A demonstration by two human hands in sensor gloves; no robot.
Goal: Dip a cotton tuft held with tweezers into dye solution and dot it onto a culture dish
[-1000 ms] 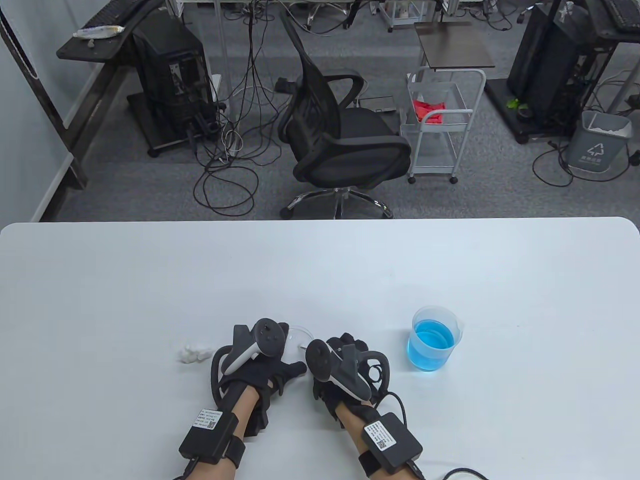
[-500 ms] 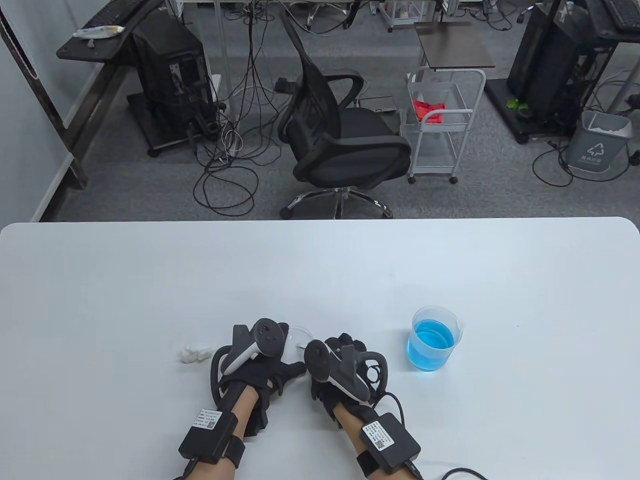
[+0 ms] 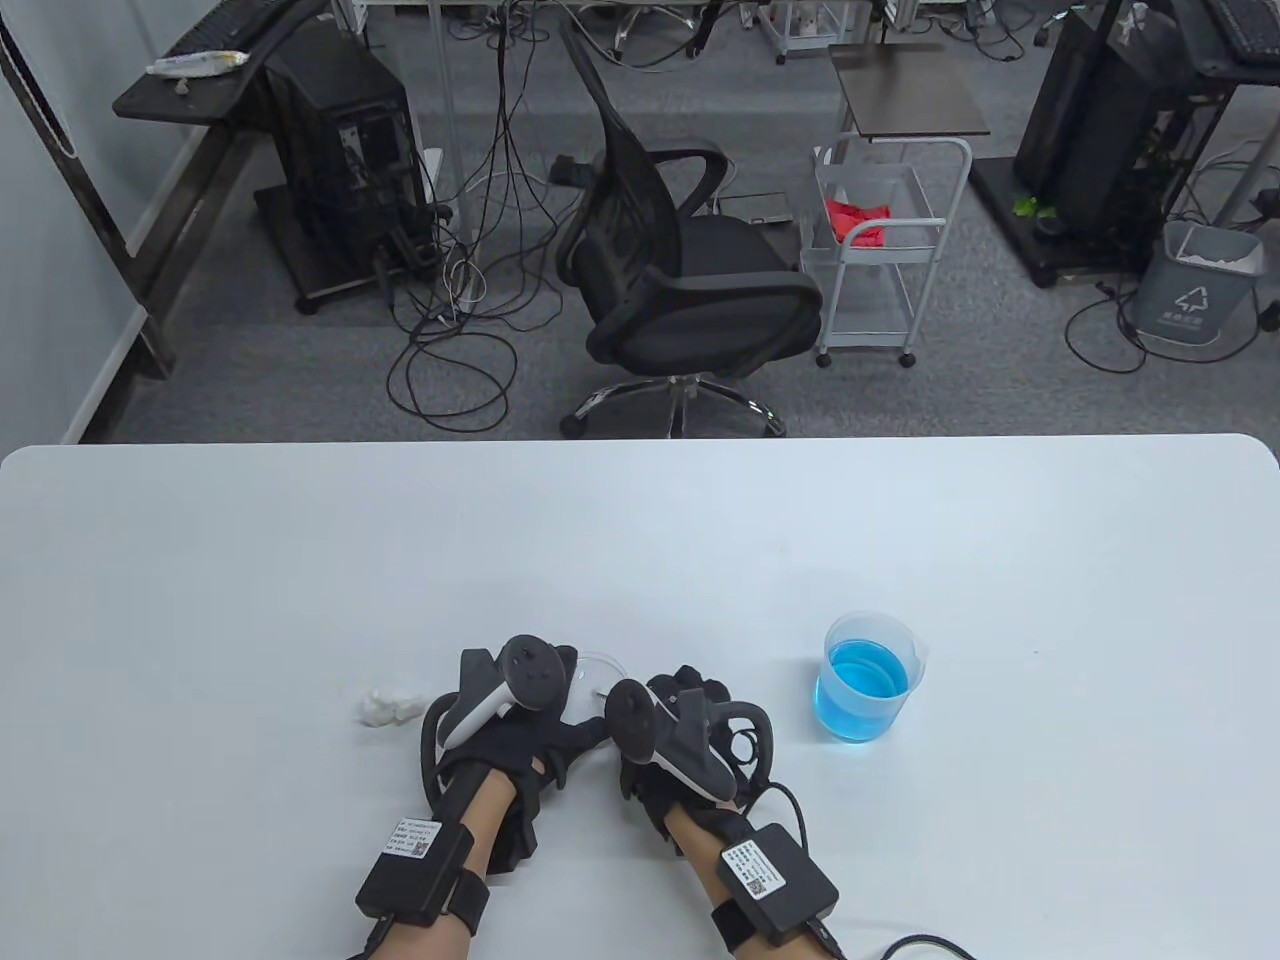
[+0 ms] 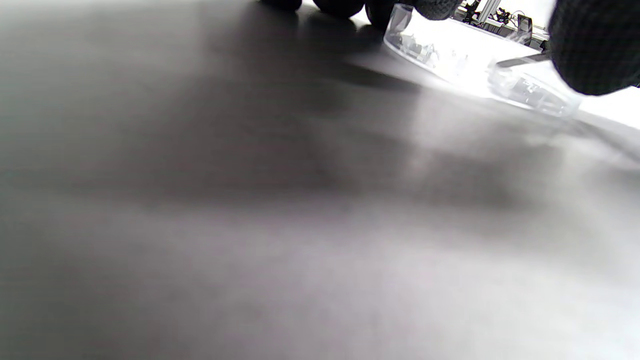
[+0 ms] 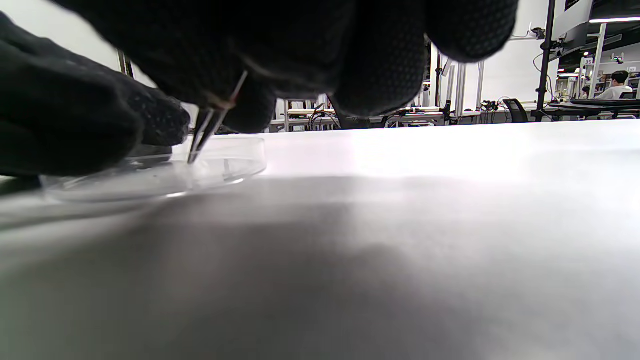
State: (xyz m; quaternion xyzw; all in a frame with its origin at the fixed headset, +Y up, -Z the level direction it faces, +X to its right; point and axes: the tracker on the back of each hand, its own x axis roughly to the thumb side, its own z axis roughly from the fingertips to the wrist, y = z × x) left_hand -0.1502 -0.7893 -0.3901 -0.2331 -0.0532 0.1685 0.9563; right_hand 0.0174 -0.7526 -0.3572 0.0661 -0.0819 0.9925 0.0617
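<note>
The clear culture dish sits on the white table between my hands. My left hand rests its fingertips on the dish rim. My right hand pinches thin metal tweezers, whose tips point down into the dish. I cannot make out a cotton tuft at the tips. A plastic beaker of blue dye stands to the right of my right hand. A small pile of white cotton lies left of my left hand.
The table's far edge borders an office floor with a black swivel chair and a white cart. My right wrist cable trails off the near edge.
Both hands have shifted very slightly to the left over the dish. The beaker, the dish and the cotton pile have not moved.
</note>
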